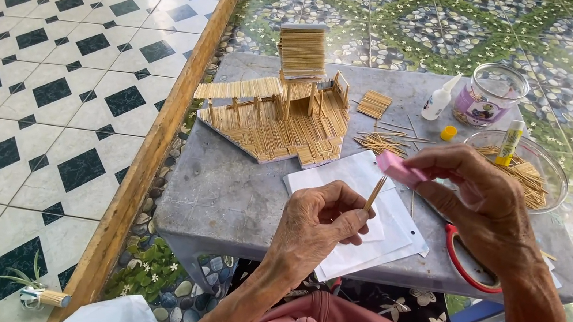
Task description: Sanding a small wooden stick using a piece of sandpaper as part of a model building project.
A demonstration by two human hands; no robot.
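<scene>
The left hand pinches a thin wooden stick upright over white paper at the tabletop's near edge. The right hand grips a pink block touching the stick's tip.

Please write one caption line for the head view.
Left hand holds thin sticks, right hand a pink block, beside toothpick house model.

purple label on glass jar, far right of table; yellow-green label on glue tube nearby.
</scene>
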